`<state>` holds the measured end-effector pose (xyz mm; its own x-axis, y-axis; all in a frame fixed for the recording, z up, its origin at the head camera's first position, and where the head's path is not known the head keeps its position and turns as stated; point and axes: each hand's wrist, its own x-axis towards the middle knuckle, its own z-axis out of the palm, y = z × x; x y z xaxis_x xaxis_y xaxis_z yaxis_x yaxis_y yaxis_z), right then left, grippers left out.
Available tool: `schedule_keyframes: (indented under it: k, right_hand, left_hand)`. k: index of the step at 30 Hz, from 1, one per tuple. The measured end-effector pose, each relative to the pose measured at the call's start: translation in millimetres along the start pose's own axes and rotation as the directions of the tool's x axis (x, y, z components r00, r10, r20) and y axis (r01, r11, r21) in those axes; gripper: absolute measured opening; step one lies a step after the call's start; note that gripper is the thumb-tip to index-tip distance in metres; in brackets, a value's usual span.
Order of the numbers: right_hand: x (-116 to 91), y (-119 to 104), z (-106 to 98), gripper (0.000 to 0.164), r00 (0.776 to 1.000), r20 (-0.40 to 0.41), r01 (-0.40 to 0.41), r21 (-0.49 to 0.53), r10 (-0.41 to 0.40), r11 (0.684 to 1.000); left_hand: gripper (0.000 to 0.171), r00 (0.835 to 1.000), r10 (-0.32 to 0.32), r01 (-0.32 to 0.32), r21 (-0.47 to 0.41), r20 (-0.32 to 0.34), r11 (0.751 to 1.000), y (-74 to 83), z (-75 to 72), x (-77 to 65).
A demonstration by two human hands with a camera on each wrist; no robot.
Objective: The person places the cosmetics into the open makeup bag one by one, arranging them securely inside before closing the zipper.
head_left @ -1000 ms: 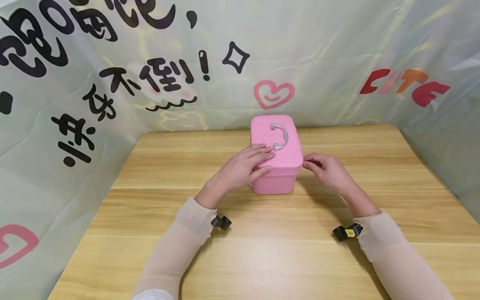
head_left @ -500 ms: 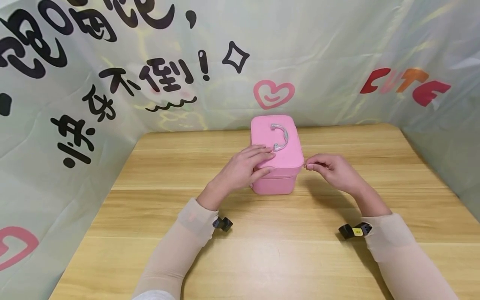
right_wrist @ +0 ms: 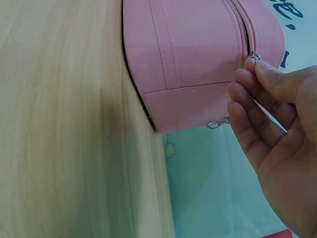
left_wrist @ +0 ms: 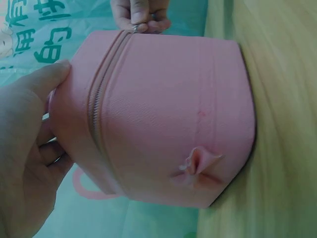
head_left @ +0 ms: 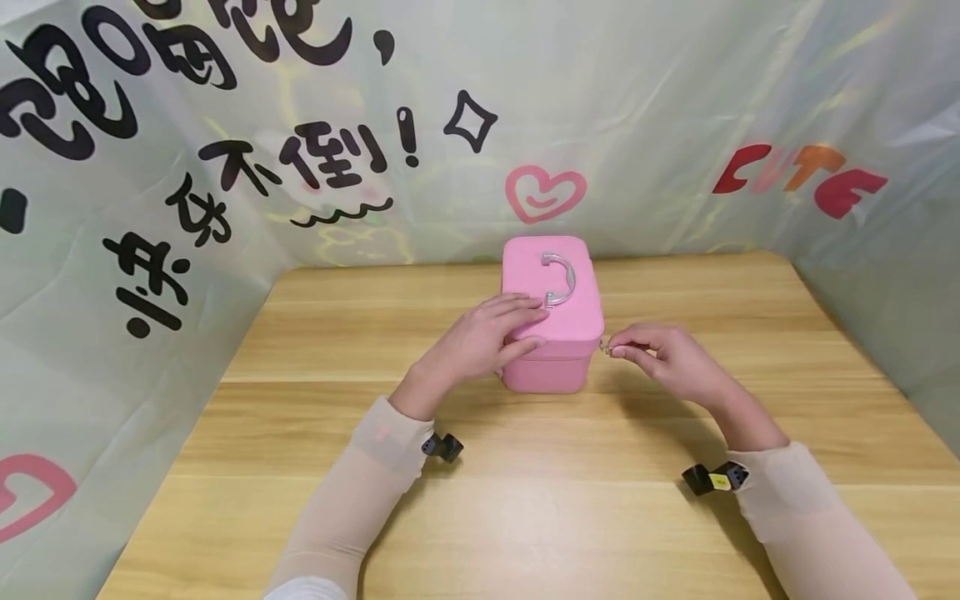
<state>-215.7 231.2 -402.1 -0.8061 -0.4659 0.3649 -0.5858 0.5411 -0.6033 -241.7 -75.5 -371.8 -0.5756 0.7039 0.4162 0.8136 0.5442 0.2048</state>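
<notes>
A pink zip-up vanity case (head_left: 551, 371) with a clear curved handle (head_left: 570, 279) on its lid stands on the wooden table. My left hand (head_left: 483, 337) lies over the lid's near left part, fingers fairly straight, thumb along the front edge. At the case's near right corner my right hand (head_left: 667, 358) pinches a small metal zipper pull (right_wrist: 253, 57) between thumb and forefinger. The zipper (left_wrist: 101, 94) runs round the case just under the lid. A second zipper pull (right_wrist: 215, 124) dangles farther along, by the fingers. In the left wrist view a pink bow (left_wrist: 195, 166) shows on the case's side.
The wooden table (head_left: 517, 517) spreads in front of and beside the case. Behind it hangs a pale printed cloth (head_left: 645, 108) with lettering and a pink heart. Each wrist wears a small black camera (head_left: 442, 447).
My right hand has drawn slightly to the right and toward me along the case's right side, with the zipper pull in its fingers. The left hand has stayed on the lid.
</notes>
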Motion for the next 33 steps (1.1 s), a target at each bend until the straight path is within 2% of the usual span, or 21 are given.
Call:
schedule_keyframes:
  k: [4,6,12,17,21,26,33]
  right_hand:
    - [-1,-3,1,0.013,1.0,0.007,0.004,0.02,-0.004,1.0]
    - [-1,-5,1,0.014,1.0,0.012,0.016,0.027,-0.017,1.0]
    - [-2,-14,0,0.015,0.998,0.026,0.053,0.002,-0.054,0.999]
    - [-4,-24,4,0.016,0.992,0.06,0.114,0.016,-0.114,0.993]
    - [-4,-35,15,0.016,0.988,0.055,0.146,0.017,-0.147,0.989]
    - [-1,-52,33,0.018,0.984,0.0,0.177,-0.072,-0.177,0.982]
    - [8,-68,66,0.013,0.973,-0.077,0.2,-0.188,-0.218,0.962]
  left_hand:
    - [0.053,0.999,0.035,-0.035,0.009,0.006,0.999,-1.0,-2.4,-2.0]
    - [0.052,0.999,0.044,-0.044,0.004,-0.014,0.999,-1.1,-1.8,-2.0]
    - [0.049,0.997,0.056,-0.055,0.015,-0.052,0.998,0.0,2.1,0.8]
    - [0.047,0.997,0.049,-0.047,0.026,-0.063,0.999,3.4,3.3,2.1]
    - [0.046,0.996,0.042,-0.04,0.033,-0.074,0.999,6.6,4.6,2.6]
    - [0.046,0.996,0.031,-0.028,0.045,-0.086,0.999,9.9,6.6,3.0]
    - [0.047,0.997,0.005,-0.003,0.018,-0.082,1.0,9.2,8.1,1.0]
